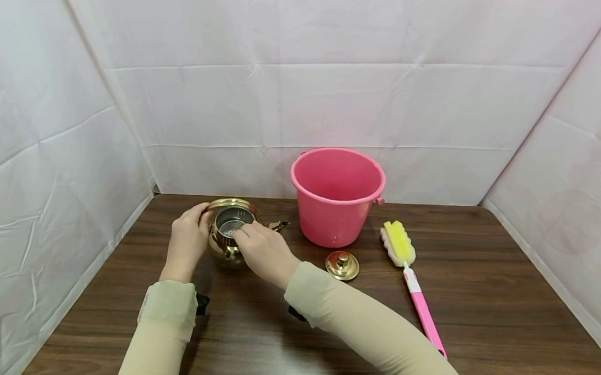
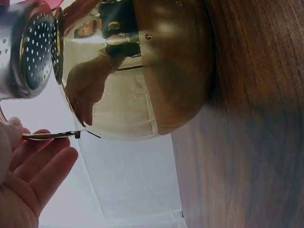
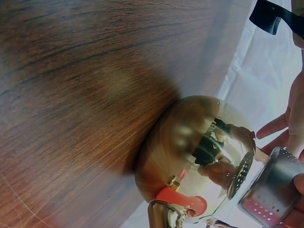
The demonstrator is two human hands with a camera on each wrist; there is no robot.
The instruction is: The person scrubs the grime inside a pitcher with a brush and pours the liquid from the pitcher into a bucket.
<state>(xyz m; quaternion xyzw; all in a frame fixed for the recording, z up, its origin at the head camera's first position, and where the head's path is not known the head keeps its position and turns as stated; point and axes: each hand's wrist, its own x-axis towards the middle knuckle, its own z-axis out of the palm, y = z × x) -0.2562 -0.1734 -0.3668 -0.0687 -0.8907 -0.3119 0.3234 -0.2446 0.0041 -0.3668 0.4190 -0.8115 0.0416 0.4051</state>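
A shiny gold teapot stands on the table at the left, its spout pointing right. My left hand pinches its raised handle between thumb and fingers. With my right hand I grip a steel strainer basket by its side. In the left wrist view, the perforated bottom of the strainer faces the teapot's open mouth, just above it. The right wrist view shows the thumb on the strainer's wall. The gold lid lies knob up, right of the teapot.
A pink bucket stands behind the lid, near the table's back edge. To its right lies a sponge brush with a pink handle. White cloth walls enclose the brown wooden table at the back and sides.
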